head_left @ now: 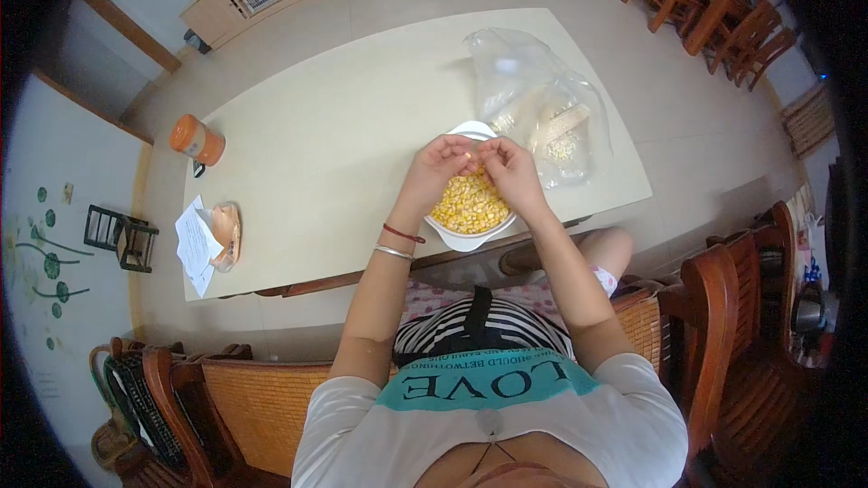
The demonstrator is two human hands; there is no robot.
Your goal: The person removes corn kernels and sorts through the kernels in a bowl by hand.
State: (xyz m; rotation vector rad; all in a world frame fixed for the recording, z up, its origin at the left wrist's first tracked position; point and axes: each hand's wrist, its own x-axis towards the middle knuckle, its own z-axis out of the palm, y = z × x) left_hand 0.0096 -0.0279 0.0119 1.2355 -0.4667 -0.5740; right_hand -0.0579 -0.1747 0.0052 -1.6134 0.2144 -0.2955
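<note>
A white bowl (463, 243) with tab handles sits at the table's near edge, filled with loose yellow corn kernels (470, 205). Both hands are above its far side, fingertips close together. My left hand (440, 165) is curled, with a small pale corn kernel (467, 157) at its fingertips. Fingers of my right hand (509, 169) are pinched together beside it; what they hold, if anything, is too small to make out. Just beyond the right hand lies a clear plastic bag (520, 68) with stripped corn cobs (562, 125) and pale bits inside.
On the left of the pale table (334, 117) stand an orange-lidded jar (199, 140) and an opened packet (226, 235) by white paper (194, 248). Wooden chairs (714, 325) flank my seat. A low cabinet (217, 18) is across the room.
</note>
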